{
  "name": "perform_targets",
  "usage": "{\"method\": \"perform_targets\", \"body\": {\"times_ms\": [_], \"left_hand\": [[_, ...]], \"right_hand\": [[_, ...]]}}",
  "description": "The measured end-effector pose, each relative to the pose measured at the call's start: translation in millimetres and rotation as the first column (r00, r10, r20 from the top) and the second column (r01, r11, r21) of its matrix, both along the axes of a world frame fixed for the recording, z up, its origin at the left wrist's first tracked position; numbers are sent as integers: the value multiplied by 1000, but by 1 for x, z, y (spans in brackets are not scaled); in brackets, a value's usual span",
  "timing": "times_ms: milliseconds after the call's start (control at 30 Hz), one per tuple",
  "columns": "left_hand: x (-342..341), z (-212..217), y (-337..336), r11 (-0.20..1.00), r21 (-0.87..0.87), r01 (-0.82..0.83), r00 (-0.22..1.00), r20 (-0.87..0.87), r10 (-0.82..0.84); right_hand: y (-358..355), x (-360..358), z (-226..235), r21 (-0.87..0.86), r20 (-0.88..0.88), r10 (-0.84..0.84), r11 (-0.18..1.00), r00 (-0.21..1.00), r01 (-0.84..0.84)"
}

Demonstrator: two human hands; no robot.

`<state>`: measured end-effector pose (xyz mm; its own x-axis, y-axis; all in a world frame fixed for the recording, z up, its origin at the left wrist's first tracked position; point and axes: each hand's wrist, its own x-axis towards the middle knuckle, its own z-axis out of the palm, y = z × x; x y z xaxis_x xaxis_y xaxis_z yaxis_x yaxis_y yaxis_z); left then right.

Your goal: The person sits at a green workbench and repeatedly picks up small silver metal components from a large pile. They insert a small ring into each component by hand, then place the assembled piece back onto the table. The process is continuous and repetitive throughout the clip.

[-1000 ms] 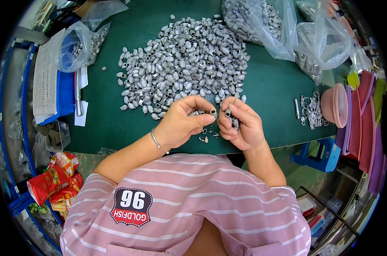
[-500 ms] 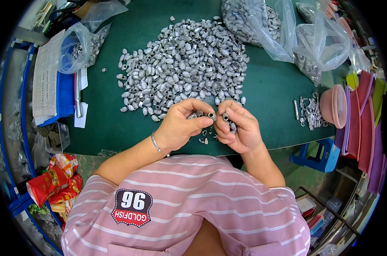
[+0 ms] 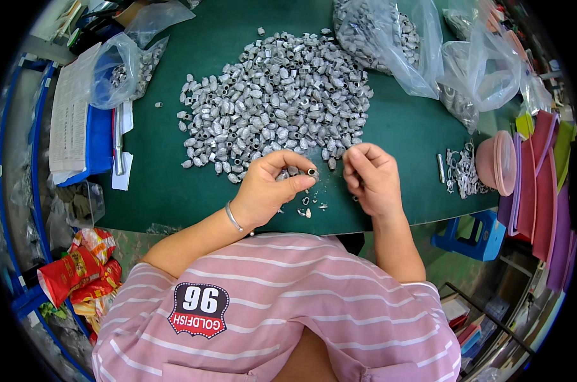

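Note:
A big heap of small grey metal beads (image 3: 276,102), rounded and hollow, lies on the green table top (image 3: 151,172). At the heap's near edge my left hand (image 3: 272,181) pinches one hollow metal bead (image 3: 313,172) between thumb and forefinger, its round opening facing up. More grey shows behind that thumb, too covered to tell. My right hand (image 3: 374,178) is apart from it to the right, fingers curled in; what they hold is mostly hidden. Between the hands, small scraps and bits (image 3: 306,207) lie on the table.
Clear plastic bags (image 3: 422,44) of grey parts lie at the far right, another bag (image 3: 120,73) at the left by a blue bin (image 3: 99,143). Loose metal pieces (image 3: 463,172) and a pink tub (image 3: 497,162) are on the right. A blue stool (image 3: 470,235) stands below the table edge.
My right hand has moved right, away from the left, and its fingers have curled so the beads seen in it before no longer show clearly. The left hand keeps its pinch nearly in place.

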<state>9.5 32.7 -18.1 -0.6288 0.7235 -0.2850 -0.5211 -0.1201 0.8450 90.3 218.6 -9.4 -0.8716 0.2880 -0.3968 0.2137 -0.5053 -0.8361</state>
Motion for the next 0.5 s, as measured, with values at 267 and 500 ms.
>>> {"method": "perform_targets", "body": {"times_ms": [267, 500], "left_hand": [[0, 2, 2, 990, -94, -109, 829, -558, 38], [-1, -3, 1, 993, -52, -104, 872, -485, 66]], "right_hand": [[-11, -23, -5, 968, 180, 20, 175, 983, -181], [-11, -22, -6, 964, 117, 93, 230, 989, -136]]}}
